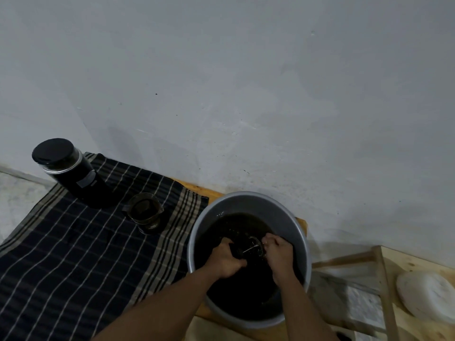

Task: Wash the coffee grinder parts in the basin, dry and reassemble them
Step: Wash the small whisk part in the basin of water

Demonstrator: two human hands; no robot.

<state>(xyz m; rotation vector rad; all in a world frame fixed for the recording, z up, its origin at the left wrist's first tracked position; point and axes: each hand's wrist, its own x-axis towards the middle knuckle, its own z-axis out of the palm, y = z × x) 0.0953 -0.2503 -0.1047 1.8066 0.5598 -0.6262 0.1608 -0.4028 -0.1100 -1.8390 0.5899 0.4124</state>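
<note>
A grey basin (251, 201) holds dark water. Both my hands are inside it. My left hand (227, 262) grips a dark round grinder part (237, 252) at the water's surface. My right hand (279, 252) has its fingers curled on the metal end of that same part (254, 246), where a shiny rod and ring show. The part is half under water and dim. On the striped cloth (73, 242) stand the black grinder body with its lidded clear top (71, 172) and a small clear cup-shaped part (146, 212).
The basin sits on a wooden board (304, 223) against a grey wall. A wooden frame (384, 286) and a white round object (428, 295) lie at the right. The striped cloth covers the surface to the left of the basin.
</note>
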